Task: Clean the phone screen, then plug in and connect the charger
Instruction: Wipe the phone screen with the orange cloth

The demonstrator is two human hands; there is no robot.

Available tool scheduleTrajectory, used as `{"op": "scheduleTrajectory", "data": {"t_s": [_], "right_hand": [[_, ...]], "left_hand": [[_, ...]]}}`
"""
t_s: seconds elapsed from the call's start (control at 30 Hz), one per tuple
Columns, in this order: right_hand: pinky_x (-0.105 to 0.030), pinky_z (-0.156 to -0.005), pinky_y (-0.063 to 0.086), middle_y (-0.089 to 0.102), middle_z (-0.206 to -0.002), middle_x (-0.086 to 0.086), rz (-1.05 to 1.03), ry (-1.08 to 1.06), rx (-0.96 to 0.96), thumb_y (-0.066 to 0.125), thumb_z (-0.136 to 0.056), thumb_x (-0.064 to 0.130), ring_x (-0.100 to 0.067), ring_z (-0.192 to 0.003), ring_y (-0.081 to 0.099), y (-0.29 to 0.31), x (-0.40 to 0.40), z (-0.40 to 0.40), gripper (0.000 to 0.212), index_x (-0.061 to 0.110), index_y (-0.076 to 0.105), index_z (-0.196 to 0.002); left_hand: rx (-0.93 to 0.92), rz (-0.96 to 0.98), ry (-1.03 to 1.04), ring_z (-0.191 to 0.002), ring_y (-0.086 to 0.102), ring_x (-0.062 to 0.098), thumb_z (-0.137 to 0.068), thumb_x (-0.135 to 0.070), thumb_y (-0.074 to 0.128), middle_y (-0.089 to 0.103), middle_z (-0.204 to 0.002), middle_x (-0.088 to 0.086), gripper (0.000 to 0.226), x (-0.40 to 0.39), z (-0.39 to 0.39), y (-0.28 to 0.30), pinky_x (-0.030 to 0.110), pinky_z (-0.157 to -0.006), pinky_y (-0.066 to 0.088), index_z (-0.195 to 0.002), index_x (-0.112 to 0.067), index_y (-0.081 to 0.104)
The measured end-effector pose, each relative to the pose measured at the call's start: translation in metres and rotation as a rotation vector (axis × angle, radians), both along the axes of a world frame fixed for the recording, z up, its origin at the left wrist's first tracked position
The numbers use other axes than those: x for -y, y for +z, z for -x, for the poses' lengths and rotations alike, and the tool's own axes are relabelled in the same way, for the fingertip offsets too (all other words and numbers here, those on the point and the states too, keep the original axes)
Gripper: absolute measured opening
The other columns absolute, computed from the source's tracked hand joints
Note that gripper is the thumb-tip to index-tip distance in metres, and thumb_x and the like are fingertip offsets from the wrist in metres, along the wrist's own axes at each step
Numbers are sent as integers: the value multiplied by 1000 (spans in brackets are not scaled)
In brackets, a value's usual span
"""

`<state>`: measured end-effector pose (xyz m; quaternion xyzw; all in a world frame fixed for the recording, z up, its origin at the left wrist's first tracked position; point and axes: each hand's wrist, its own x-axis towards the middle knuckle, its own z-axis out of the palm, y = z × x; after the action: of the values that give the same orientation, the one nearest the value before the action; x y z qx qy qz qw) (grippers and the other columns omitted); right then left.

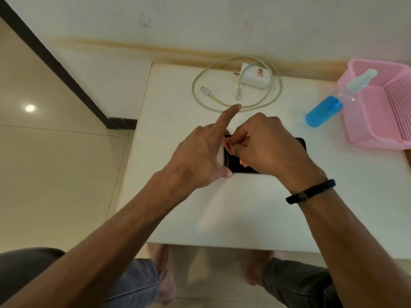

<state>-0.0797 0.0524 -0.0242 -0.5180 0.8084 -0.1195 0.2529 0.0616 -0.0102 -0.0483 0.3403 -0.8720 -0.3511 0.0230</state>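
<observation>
A black phone [233,164] lies flat in the middle of the white table [222,214]. My left hand [200,152] grips its left end, thumb at the near corner, fingers at the far corner, index finger pointing out straight. My right hand [266,147] rests on the screen, fingers bunched on a small orange cloth [244,163] that peeks out beneath them and hides most of the phone. The white charger plug [255,77] lies at the table's far edge inside a loop of pale cable [275,92]. Both cable ends are loose.
A spray bottle of blue liquid [323,111] lies on its side to the right, its nozzle toward a pink perforated basket [382,121] at the table's right edge. The wall runs along the table's far side. Tiled floor is to the left. My knees and feet show below the near edge.
</observation>
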Motion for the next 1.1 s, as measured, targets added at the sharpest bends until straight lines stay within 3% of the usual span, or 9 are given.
{"op": "scheduleTrajectory", "data": {"t_s": [0.1, 0.33, 0.57, 0.67, 0.73, 0.9, 1.1], "right_hand": [[-8, -47, 40, 71, -78, 8, -37, 116, 1, 71, -93, 22, -6, -63, 61, 0, -3, 0, 14, 25, 84, -98], [4, -63, 40, 76, -95, 11, -62, 273, 60, 73, -93, 17, 0, -69, 61, 1, -20, 2, 21, 33, 83, -102], [0, -50, 40, 69, -87, 18, -139, 205, 41, 75, -91, 26, 0, -65, 57, 4, -32, 21, 20, 40, 82, -103], [-7, -59, 47, 74, -97, 10, -150, 140, 38, 78, -86, 34, -7, -73, 63, 5, -39, 32, 9, 40, 82, -92], [-19, -63, 55, 73, -95, 6, -154, 87, 25, 80, -82, 36, -14, -76, 67, 7, -42, 41, 8, 41, 76, -77], [-19, -57, 44, 68, -88, 1, -168, -22, -59, 83, -81, 37, -15, -75, 64, 8, -49, 63, 10, 33, 77, -87], [-15, -49, 38, 70, -70, 2, -82, -159, -89, 86, -79, 43, -8, -62, 65, 9, -55, 75, 17, 28, 79, -82]], "left_hand": [[29, 27, -11, -107, 59, 19, -67, -25, 93, 62, -130, -10, 130, 1, -1, 0, 46, -89, 55, -161, -42, 5], [81, 153, -59, -117, 56, 19, -71, -37, 90, 59, -132, -11, 126, 1, 0, -3, 34, -79, 49, -161, -43, 3], [148, 199, -84, -116, 55, 21, -71, -41, 90, 57, -132, -9, 127, 2, 3, -1, 42, -85, 53, -160, -43, 0], [167, 202, -85, -116, 55, 21, -72, -41, 90, 57, -130, -8, 126, 2, 4, 0, 43, -84, 53, -159, -44, 0], [169, 207, -86, -115, 56, 21, -72, -41, 90, 58, -128, -7, 124, 2, 4, 0, 43, -84, 54, -159, -43, 1], [179, 214, -88, -115, 56, 21, -73, -40, 90, 59, -128, -6, 123, 1, 6, 1, 43, -85, 53, -159, -43, 3], [179, 222, -80, -114, 56, 22, -73, -40, 90, 60, -128, -6, 122, 0, 6, 1, 43, -85, 53, -159, -43, 4]]}}
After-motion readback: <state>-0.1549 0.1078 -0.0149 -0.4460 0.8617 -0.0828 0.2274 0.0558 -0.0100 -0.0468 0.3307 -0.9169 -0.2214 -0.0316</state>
